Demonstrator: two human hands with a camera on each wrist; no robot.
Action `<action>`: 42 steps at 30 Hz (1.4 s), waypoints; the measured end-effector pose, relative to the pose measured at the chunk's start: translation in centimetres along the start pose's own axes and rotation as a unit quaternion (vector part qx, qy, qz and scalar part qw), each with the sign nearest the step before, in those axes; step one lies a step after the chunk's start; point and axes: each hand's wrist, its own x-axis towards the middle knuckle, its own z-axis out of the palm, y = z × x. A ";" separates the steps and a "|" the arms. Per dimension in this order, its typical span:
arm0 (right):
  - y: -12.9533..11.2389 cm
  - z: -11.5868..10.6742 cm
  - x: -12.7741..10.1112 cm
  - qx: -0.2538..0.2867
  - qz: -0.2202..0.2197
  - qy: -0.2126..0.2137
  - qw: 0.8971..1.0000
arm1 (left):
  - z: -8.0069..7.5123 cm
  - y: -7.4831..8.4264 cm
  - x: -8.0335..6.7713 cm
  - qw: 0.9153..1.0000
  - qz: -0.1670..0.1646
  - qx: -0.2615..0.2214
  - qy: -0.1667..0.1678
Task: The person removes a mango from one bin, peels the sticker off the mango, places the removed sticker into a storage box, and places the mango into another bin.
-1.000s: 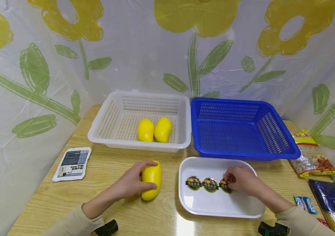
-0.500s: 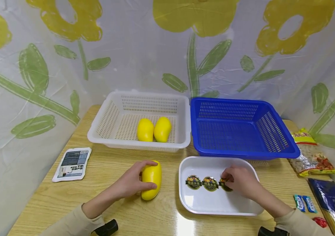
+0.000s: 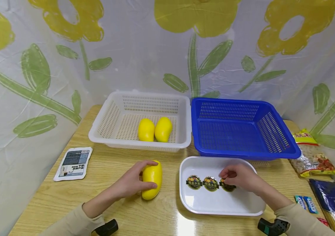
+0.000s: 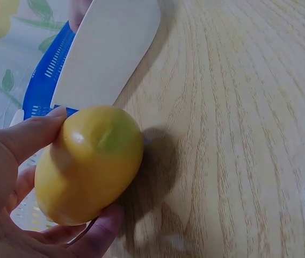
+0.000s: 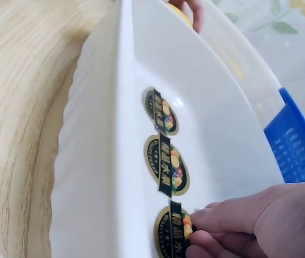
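Observation:
In the head view my left hand (image 3: 135,180) grips a yellow mango (image 3: 152,182) on the table, thumb on the near side and fingers over the far end. The left wrist view shows the mango's (image 4: 96,161) greenish tip. Inside a white tray (image 3: 208,208), my right hand (image 3: 241,178) has its thumb and curled fingers pinching at the edge of the rightmost round fruit sticker (image 5: 168,231). That sticker lies in a row with a middle sticker (image 3: 210,184) and a left sticker (image 3: 194,182). Part of the rightmost one is hidden under the fingers.
Behind stand a white basket (image 3: 105,140) with two mangoes (image 3: 146,130) and a blue basket (image 3: 244,155). At left lies a flat white packet (image 3: 73,164). A snack bag (image 3: 313,157), a dark blue package (image 3: 332,203) and small wrapped sweets (image 3: 310,205) lie at right.
My right hand's fingertips have shifted slightly left and away across the rightmost sticker, uncovering its lower right part. The left hand and mango have stayed put.

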 end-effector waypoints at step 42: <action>-12.5 1.4 2.1 0.001 -0.123 -0.035 0.992 | -15.6 0.5 -1.4 0.952 0.074 0.184 0.231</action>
